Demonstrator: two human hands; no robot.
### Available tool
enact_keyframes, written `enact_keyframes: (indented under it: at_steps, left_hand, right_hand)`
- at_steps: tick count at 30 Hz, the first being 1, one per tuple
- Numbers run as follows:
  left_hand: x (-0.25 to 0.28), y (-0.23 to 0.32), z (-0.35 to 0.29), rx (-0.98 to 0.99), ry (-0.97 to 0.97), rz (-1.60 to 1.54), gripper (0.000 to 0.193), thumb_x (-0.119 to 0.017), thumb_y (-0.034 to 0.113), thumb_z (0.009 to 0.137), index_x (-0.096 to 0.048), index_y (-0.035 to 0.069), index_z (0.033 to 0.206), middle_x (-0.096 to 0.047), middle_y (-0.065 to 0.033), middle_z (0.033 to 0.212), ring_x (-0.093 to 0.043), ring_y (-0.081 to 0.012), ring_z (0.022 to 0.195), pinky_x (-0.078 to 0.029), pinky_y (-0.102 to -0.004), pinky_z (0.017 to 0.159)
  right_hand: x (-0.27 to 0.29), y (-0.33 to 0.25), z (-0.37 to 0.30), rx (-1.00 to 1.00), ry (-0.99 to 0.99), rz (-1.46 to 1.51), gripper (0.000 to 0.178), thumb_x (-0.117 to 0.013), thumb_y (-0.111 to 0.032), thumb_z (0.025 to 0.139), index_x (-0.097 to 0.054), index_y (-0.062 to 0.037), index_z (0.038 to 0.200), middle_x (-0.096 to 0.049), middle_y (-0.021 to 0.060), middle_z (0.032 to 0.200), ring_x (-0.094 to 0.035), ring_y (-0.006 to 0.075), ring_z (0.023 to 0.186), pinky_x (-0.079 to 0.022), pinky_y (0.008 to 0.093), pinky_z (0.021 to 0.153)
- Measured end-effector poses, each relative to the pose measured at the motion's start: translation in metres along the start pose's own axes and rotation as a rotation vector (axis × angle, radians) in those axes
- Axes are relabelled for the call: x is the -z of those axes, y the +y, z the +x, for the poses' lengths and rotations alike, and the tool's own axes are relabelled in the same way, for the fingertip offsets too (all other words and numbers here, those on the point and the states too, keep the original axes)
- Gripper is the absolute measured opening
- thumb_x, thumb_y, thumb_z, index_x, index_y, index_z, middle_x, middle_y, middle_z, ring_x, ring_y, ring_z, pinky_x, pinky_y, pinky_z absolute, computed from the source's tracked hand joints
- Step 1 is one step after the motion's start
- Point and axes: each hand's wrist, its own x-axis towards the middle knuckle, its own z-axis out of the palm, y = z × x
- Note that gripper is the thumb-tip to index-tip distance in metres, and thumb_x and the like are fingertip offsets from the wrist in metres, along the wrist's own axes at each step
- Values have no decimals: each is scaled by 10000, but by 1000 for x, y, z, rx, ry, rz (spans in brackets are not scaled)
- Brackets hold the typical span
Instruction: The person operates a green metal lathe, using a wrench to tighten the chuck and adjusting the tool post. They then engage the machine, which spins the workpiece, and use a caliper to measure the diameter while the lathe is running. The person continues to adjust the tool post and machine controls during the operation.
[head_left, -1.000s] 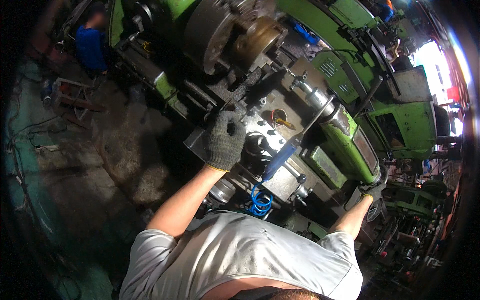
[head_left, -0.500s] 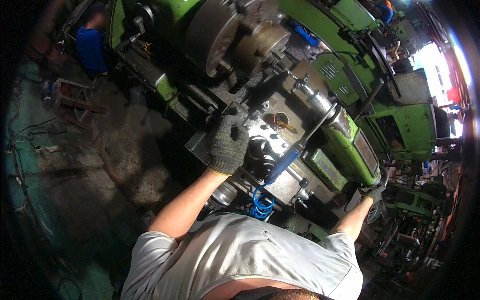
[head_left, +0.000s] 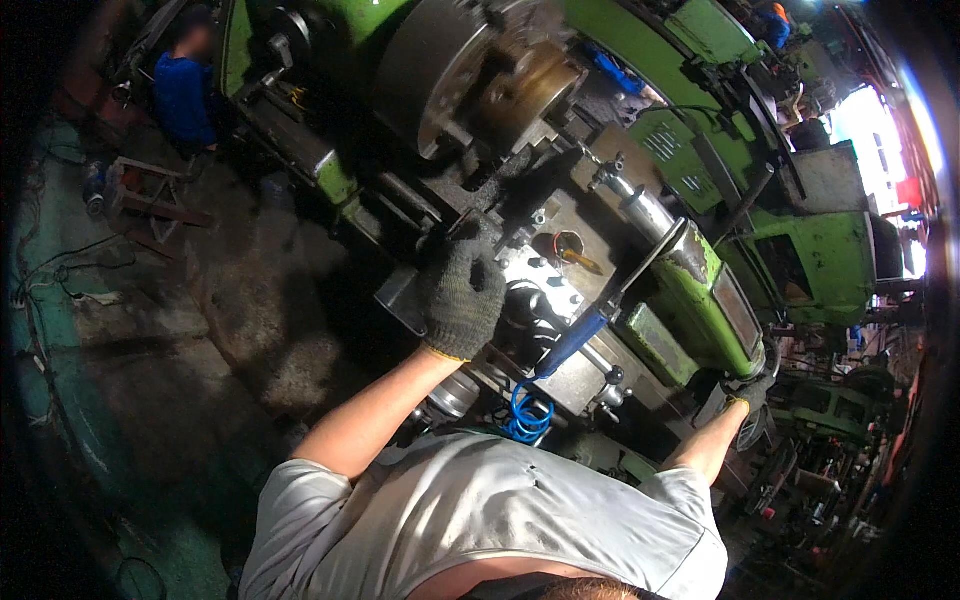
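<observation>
My left hand, in a grey knitted glove, is curled beside the lathe's tool post. Its fingertips are hidden behind the glove, so what they hold cannot be made out. Far to the right, my gloved right hand grips the handwheel at the end of the green tailstock. Ahead of my left hand, a large chuck holds a brownish round workpiece. A blue-handled air gun lies across the carriage, its coiled blue hose hanging toward me.
A round tin with a yellow-handled brush stands on the carriage. Lever handles with a black ball knob stick out nearer me. Person in blue is at the far left, near a metal stand. Other green machinery stands at right.
The view has shifted slightly, so the machine sits a little farther right and lower. The workpiece face shows a different pattern of light. Both hands keep their places on the machine.
</observation>
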Motion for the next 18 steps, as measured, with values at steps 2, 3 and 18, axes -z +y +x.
enact_keyframes:
  at_steps: [2,3,18]
  left_hand:
    - [-2,-2,-1,-18,7,-16,126,-694,70,896,-643,39,1006,-688,-167,921,-685,-364,853,-545,-437,760]
    - [-2,-4,-1,-12,-5,-16,115,-694,81,911,-633,46,1003,-675,-158,918,-673,-337,849,-540,-427,773]
    - [2,-1,-1,-10,-16,6,128,-695,67,890,-600,59,976,-625,-126,887,-639,-284,842,-519,-390,806]
  right_hand:
    - [3,1,3,-24,-11,6,707,-499,-652,968,-506,-221,1528,-542,79,1485,-538,309,1276,-483,475,1026]
    - [4,3,5,-36,-17,11,709,-494,-656,967,-510,-218,1525,-545,75,1485,-539,308,1279,-482,473,1032]
    - [38,26,26,-101,-92,37,680,-469,-693,966,-638,-154,1344,-638,54,1279,-591,271,1146,-483,439,955]
